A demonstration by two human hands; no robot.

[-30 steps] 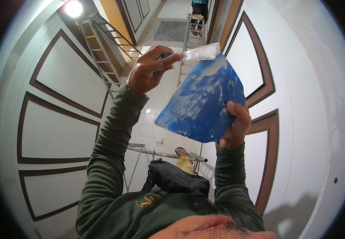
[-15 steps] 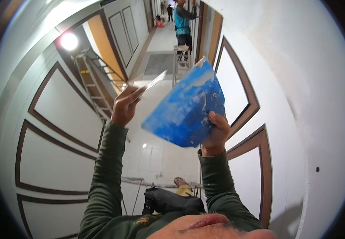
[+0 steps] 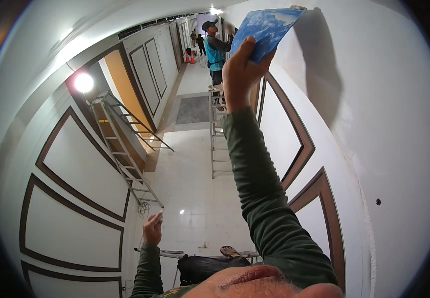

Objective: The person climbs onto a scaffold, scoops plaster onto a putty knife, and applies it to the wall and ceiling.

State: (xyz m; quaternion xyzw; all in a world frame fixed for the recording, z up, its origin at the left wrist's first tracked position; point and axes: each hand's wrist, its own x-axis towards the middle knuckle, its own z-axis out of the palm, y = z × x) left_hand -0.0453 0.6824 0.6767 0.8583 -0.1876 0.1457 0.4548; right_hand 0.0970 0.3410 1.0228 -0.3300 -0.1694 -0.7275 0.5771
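My right hand [image 3: 242, 79] is raised high on the right, its thumb pressed on the near face of a blue plastic putty spreader [image 3: 264, 30]. White smears mark this bent sheet. A lump of pale putty [image 3: 298, 7] sits at its far right corner, close to the white wall [image 3: 359, 64]; whether it touches cannot be told. Low on the left, my left hand [image 3: 152, 229] is closed on a thin pale scraper [image 3: 161, 213], of which only a small end shows.
A folding ladder [image 3: 118, 144] stands at the left beside a bright lamp [image 3: 84, 82]. Another ladder [image 3: 212, 134] stands ahead, near a co-worker [image 3: 216, 52] in a blue vest. Orange cones [image 3: 190, 57] are farther down the corridor. Brown-framed panels [image 3: 76, 149] line both walls.
My right hand has lifted the blue spreader up and away toward the right wall. My left hand has dropped lower with the scraper. The view has tilted up along the corridor.
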